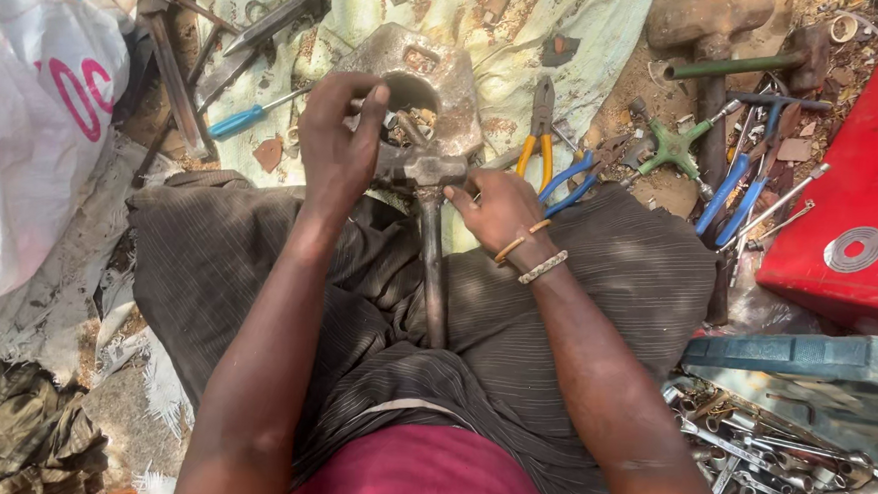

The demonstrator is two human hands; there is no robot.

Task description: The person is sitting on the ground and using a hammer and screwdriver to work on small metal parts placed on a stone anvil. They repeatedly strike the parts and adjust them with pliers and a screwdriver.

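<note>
The ground (pixel 662 194) is bare sandy earth strewn with small rubble. A pale green cloth (pixel 561 23) is spread over it at the top of the view, dusted with grit. On the cloth lie yellow-handled pliers (pixel 540 132), blue-handled pliers (pixel 573 179) just beside them, and a blue-handled screwdriver (pixel 251 117) to the left. Dark metal bars and chisels (pixel 183 68) lie along the cloth's left edge. To the right, on the earth, rest a green cross wrench (pixel 677 144), a heavy hammer (pixel 710 51) and blue-handled tools (pixel 737 188). A red case (pixel 863 189) sits at the far right, a white sack (pixel 35 126) at the far left, and a heap of spanners (pixel 758 459) lies lower right.
</note>
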